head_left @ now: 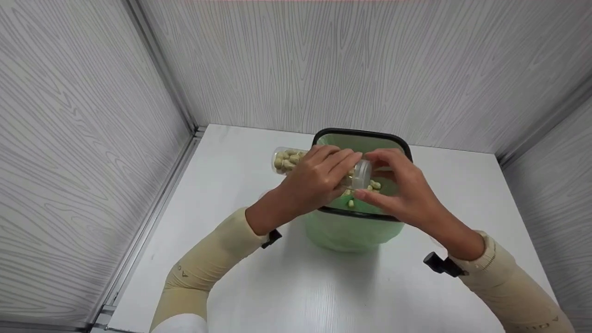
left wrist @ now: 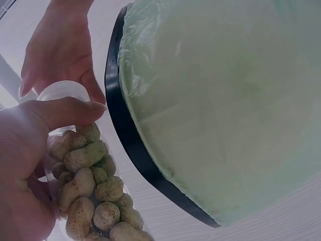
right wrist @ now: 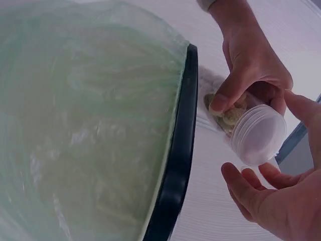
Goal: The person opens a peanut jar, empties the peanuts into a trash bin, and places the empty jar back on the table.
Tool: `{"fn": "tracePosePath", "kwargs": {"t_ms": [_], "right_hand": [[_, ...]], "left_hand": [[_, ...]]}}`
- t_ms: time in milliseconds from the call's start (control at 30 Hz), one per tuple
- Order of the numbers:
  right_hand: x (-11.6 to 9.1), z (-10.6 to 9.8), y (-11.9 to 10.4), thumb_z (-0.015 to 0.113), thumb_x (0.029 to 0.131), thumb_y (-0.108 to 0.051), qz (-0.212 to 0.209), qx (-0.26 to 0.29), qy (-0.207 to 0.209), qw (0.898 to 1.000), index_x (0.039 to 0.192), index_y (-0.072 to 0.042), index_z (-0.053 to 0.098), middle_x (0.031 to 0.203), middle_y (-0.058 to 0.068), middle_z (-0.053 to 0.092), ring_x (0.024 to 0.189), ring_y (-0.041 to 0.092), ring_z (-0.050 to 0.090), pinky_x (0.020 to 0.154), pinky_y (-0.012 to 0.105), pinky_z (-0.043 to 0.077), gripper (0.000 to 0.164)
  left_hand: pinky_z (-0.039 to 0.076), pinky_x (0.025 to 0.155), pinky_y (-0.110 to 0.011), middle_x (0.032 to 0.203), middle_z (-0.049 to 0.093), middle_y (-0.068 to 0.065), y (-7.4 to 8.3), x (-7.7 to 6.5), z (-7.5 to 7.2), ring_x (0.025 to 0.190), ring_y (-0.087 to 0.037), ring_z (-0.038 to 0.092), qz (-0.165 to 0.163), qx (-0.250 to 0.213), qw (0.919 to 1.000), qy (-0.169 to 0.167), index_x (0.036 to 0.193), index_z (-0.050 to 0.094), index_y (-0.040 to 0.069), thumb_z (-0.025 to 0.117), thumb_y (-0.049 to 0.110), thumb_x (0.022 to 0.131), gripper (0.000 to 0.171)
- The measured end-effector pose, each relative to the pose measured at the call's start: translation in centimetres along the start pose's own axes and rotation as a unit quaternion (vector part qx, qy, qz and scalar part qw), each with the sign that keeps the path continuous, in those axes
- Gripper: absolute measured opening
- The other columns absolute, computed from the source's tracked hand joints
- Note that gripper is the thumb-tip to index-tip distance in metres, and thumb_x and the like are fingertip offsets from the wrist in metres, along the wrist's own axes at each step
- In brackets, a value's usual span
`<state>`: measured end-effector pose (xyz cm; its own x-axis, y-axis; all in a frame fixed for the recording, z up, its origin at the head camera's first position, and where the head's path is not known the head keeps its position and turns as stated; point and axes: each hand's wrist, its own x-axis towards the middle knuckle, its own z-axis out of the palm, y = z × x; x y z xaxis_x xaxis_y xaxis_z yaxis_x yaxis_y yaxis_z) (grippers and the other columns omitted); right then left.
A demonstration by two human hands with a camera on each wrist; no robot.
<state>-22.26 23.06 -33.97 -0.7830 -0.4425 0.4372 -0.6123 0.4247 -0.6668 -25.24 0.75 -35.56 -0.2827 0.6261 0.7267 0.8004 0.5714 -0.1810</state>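
Observation:
A clear plastic jar of peanuts in their shells (left wrist: 93, 186) lies tilted on its side over the bin. My left hand (head_left: 319, 178) grips it near its neck, thumb and fingers wrapped around the wall. The translucent screw lid (right wrist: 260, 136) sits on the jar's end and points to the right. My right hand (head_left: 402, 189) is spread around that lid, thumb below and fingers above. In the right wrist view, the right fingertips (right wrist: 231, 171) stand a little apart from the lid. Below both hands is a bin (head_left: 360, 215) with a black rim and a pale green bag.
Several loose peanuts (head_left: 374, 185) lie inside the bin on the green bag. The bin stands on a white table (head_left: 319, 286) near its back edge. Grey wood-grain panels (head_left: 300, 64) enclose the table at the back and sides.

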Motion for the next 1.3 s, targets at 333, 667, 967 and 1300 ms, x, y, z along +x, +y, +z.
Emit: {"fn": "tracePosePath", "kwargs": {"t_ms": [333, 667, 967, 1300], "right_hand": [[-0.10, 0.23, -0.26, 0.079, 0.081, -0.012, 0.060, 0.045, 0.000, 0.997, 0.131, -0.009, 0.055, 0.123, 0.001, 0.060, 0.109, 0.014, 0.063, 0.091, 0.022, 0.055, 0.055], [-0.05, 0.47, 0.00, 0.079, 0.074, 0.007, -0.049, 0.004, 0.011, 0.999, 0.131, -0.004, 0.052, 0.130, 0.007, 0.052, 0.121, 0.013, 0.053, 0.103, 0.022, 0.048, 0.064], [-0.15, 0.35, -0.22, 0.085, 0.076, -0.016, 0.017, 0.000, 0.018, 1.000, 0.136, -0.002, 0.045, 0.132, 0.009, 0.048, 0.118, 0.015, 0.055, 0.101, 0.028, 0.051, 0.074], [-0.11, -0.08, -0.33, 0.075, 0.087, -0.030, 0.128, 0.011, 0.001, 0.992, 0.133, -0.010, 0.053, 0.117, 0.004, 0.063, 0.100, 0.012, 0.066, 0.089, 0.021, 0.056, 0.055]], "left_hand": [[0.054, 0.092, -0.035, 0.115, 0.072, -0.006, 0.04, -0.04, 0.26, 0.101, -0.022, 0.066, 0.011, 0.011, 0.9998, 0.016, 0.124, 0.065, 0.004, 0.070, 0.021, 0.089, 0.039], [0.054, 0.093, -0.034, 0.116, 0.072, -0.006, 0.01, 0.03, 0.13, 0.102, -0.022, 0.066, 0.003, 0.012, 0.9999, 0.006, 0.125, 0.064, 0.004, 0.069, 0.018, 0.086, 0.041], [0.055, 0.092, -0.034, 0.114, 0.073, -0.005, 0.03, 0.07, 0.30, 0.100, -0.022, 0.066, -0.006, 0.030, 0.9994, 0.019, 0.122, 0.066, 0.006, 0.067, 0.019, 0.090, 0.035], [0.055, 0.093, -0.033, 0.113, 0.073, -0.005, 0.10, 0.42, 0.48, 0.100, -0.022, 0.066, 0.000, 0.039, 0.9988, 0.028, 0.121, 0.066, 0.006, 0.062, 0.024, 0.095, 0.032]]}}
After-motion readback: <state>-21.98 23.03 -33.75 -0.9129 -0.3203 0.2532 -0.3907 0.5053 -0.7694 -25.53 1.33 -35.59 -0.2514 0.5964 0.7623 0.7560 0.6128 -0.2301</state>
